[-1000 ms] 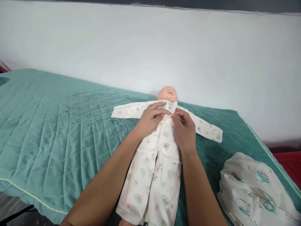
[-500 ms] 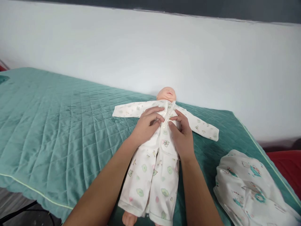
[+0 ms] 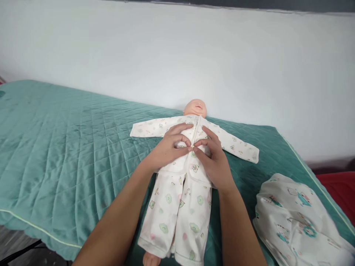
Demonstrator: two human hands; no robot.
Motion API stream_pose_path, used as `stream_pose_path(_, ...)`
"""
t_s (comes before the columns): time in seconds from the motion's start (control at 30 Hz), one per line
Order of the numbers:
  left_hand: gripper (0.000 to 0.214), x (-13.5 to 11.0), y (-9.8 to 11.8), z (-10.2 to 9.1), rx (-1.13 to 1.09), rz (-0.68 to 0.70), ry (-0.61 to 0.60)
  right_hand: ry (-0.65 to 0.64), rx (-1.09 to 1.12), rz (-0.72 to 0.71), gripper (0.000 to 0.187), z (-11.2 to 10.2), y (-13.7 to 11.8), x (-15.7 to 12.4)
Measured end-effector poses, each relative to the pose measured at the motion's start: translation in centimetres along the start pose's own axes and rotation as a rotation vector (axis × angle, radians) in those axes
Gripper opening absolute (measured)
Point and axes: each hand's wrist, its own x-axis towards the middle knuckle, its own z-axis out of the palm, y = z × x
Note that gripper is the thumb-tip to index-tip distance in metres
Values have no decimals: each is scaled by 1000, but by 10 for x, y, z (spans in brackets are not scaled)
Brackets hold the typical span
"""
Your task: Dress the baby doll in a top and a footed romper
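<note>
A baby doll (image 3: 195, 107) lies on its back, dressed in a white printed jacket (image 3: 238, 147) and matching trousers (image 3: 163, 218). Its sleeves stretch out to both sides. Over the chest, my left hand (image 3: 173, 144) pinches the jacket's front edge between thumb and forefinger. Facing it, my right hand (image 3: 212, 157) is closed in a pinch on the other side of the same front opening. The fingertips of both hands nearly meet at a button, which they mostly cover. One doll foot (image 3: 151, 259) shows below the trouser leg.
A green quilted cover (image 3: 69, 155) lies under the doll, its pale-piped edge at the right and front. A bundled white printed cloth (image 3: 299, 221) rests at the right. Beyond the edge is a red object (image 3: 338, 188). A white wall (image 3: 138, 51) stands behind.
My fingertips have come together at the jacket's middle button, where they were apart before. The view has tilted slightly downward.
</note>
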Motion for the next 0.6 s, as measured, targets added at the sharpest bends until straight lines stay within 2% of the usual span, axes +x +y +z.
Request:
stream_pose_path(0.23, 9, 0, -1, 0, 25, 26, -4, -46, -29, -51, 7, -3, 2, 2)
stream_pose_path(0.6, 7, 2, -3, 4, -53, -3, 73, -29, -4, -56, 8, -1, 2, 3)
